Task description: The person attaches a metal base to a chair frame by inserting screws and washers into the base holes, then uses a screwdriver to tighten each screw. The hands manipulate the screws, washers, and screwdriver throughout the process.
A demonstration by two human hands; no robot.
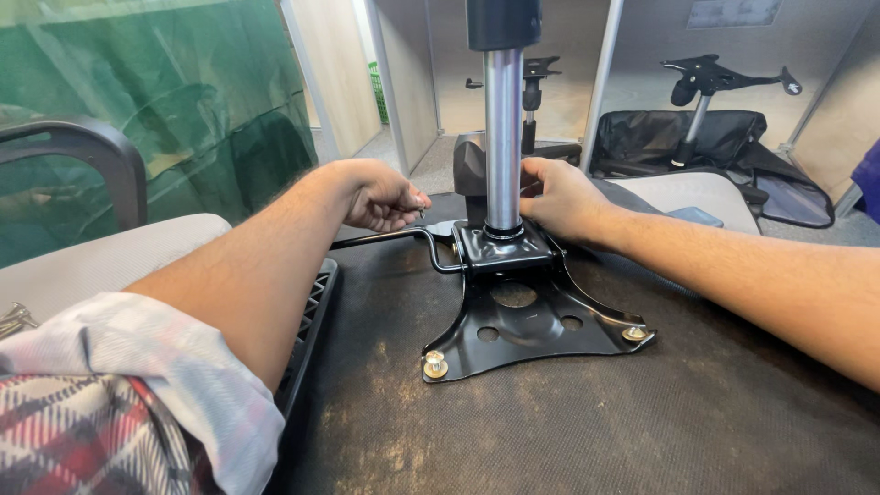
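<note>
Chair mechanism plate [536, 321], of black pressed steel with round cut-outs, is seen lying flat on the dark fabric underside of an upturned seat [642, 422]. The left hand [390, 197] is curled shut about a small screw [422, 213], pinched at the fingertips just above the bent black lever rod [394, 236]. The right hand [561, 200] is laid against the far side of the polished gas cylinder [503, 137], fingers bent loosely; whether anything is gripped cannot be told. The cylinder is stood upright in the plate's boxed centre. Two brass-coloured bolts [435, 365] are seated at the plate's near corners. A ribbed black plastic part [312, 321] is noted at the seat's left edge, beside a grey cushion [101, 261] and a curved black armrest [92, 151]. Loose screws [14, 317] are noted on the cushion. Green sheeting [165, 92], pale partition panels [408, 73] and a second mechanism on a black bag [710, 142] are recorded beyond.
</note>
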